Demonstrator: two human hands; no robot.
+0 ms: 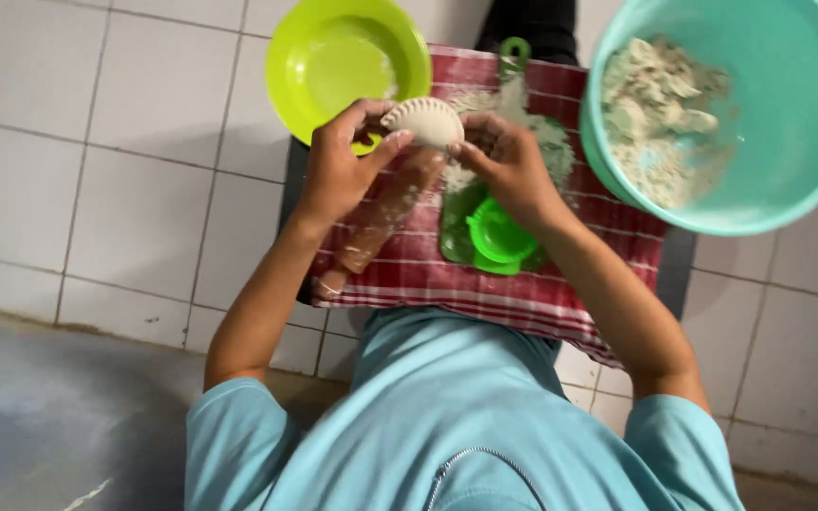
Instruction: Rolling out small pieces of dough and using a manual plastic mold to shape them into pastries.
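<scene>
My left hand point(338, 170) and my right hand point(513, 168) together hold a pale half-moon dumpling point(423, 121) with a crimped edge, pinching it from either side. They hold it above a red checked cloth point(542, 293). Under my hands a floured wooden rolling pin point(376, 227) lies on the cloth. A green plastic dumpling mould point(496, 238) rests beside it, below my right hand.
A lime green bowl point(328, 57) sits just beyond my left hand. A large teal bowl point(788, 114) with crumbly pale dough stands at the right. Flour dusts the cloth near a green handle point(515, 49). White floor tiles point(97, 142) surround the cloth.
</scene>
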